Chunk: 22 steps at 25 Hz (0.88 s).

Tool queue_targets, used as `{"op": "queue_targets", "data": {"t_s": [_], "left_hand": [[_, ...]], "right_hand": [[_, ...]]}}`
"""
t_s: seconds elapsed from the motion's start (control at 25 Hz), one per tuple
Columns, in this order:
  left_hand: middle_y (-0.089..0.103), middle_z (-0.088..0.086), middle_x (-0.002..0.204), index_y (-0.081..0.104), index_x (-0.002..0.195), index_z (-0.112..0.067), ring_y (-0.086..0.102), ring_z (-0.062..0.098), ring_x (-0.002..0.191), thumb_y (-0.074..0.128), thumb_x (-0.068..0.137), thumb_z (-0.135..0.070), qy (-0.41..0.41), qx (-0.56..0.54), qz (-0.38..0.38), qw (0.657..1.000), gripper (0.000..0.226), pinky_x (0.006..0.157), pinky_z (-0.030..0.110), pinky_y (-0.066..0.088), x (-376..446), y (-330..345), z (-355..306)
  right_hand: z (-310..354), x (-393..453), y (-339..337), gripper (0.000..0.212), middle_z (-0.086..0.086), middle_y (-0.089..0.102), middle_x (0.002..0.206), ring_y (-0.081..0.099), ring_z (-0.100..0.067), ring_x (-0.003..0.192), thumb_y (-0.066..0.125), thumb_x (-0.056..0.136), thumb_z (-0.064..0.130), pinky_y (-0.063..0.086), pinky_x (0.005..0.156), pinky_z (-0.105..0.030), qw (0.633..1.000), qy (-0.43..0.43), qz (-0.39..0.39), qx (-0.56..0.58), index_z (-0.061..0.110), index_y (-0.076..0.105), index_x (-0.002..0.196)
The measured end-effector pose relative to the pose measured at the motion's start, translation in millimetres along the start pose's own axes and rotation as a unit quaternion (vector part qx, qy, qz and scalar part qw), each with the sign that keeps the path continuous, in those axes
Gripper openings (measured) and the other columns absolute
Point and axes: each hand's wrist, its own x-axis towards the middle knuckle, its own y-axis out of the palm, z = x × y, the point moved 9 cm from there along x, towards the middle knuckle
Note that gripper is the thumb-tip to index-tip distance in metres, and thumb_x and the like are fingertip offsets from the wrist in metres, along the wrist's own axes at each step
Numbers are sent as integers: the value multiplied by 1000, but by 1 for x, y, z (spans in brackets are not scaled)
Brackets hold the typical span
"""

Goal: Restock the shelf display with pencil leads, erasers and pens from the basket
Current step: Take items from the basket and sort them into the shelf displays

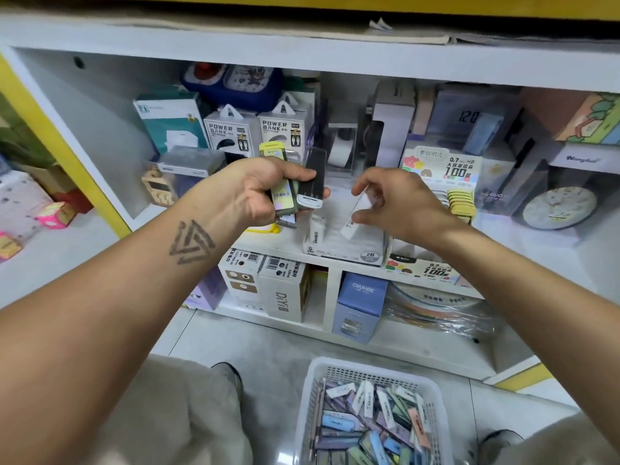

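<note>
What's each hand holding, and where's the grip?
Left hand grips several lead cases around their lower halves. Right hand pinches a white case by its upper end, over the 2B box.

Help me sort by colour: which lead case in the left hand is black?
The black case with the white cap, rightmost in the left hand, under the thumb. The case beside it is yellow-green with a barcode.

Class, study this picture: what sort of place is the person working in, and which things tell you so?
Most likely a stationery shop. Boxed power banks stand on the shelf, a pencil-lead display box sits beside them, and a white basket of small packaged stock waits on the floor.
</note>
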Motion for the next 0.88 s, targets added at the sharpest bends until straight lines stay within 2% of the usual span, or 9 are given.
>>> {"op": "queue_targets", "data": {"t_s": [0.04,0.12,0.16,0.24,0.32,0.44,0.68,0.8,0.88], "left_hand": [[74,16,80,59,107,-1,74,26,71,57,91,0,1,-6,-4,1000,17,77,42,57,0,-3,0],[73,16,77,60,110,0,74,26,66,57,91,2,1,-13,-13,1000,19,59,42,61,-2,-10,-1],[73,17,76,60,111,0,73,27,64,57,91,2,2,-17,-19,1000,21,50,40,59,-3,-12,-1],[72,18,75,59,114,0,73,28,61,56,91,4,4,-23,-29,999,24,44,36,55,-4,-19,-2],[71,17,73,58,113,-1,72,28,59,55,91,4,3,-27,-30,999,22,42,35,54,-6,-22,-2],[71,17,71,57,114,-2,72,27,58,54,92,3,0,-22,-25,999,22,41,35,53,-7,-25,0],[72,17,73,57,123,-2,72,26,58,55,92,2,-2,-20,-33,999,32,41,34,53,-9,-29,1],[72,17,72,57,125,-1,72,26,58,55,92,3,-2,-14,-31,999,33,40,33,52,-10,-28,2],[72,18,71,58,122,0,72,26,57,55,92,3,-3,-12,-28,1000,31,40,32,52,-11,-27,3]], "right_hand": [[3,3,2,29,8,54,77,53,-12,69,84,79,18,44,63,-26,1000,-10,-14,-8,24,67,102],[6,8,7,27,8,58,77,60,-11,71,80,83,16,47,67,-25,999,-29,-35,-8,23,71,108],[5,11,10,26,7,64,78,65,-12,74,74,89,14,50,71,-25,999,-34,-41,-3,22,72,114],[3,16,19,28,-1,72,86,70,-12,78,62,97,10,57,79,-29,998,-45,-46,3,19,70,122],[3,19,26,29,-4,71,88,70,-10,78,56,98,6,60,78,-35,997,-54,-46,20,20,65,122],[3,22,34,23,-4,68,85,70,-12,78,54,96,5,62,74,-40,996,-65,-45,42,27,52,104],[7,26,49,29,-12,66,84,70,-23,80,55,96,3,60,68,-31,996,-79,-26,45,31,49,91],[11,24,56,25,-15,68,87,68,-29,83,55,94,-1,58,73,-40,994,-107,-9,7,24,58,97],[17,24,58,26,-10,74,98,68,-28,92,57,95,1,56,83,-38,991,-122,-3,-52,18,71,108]]}}
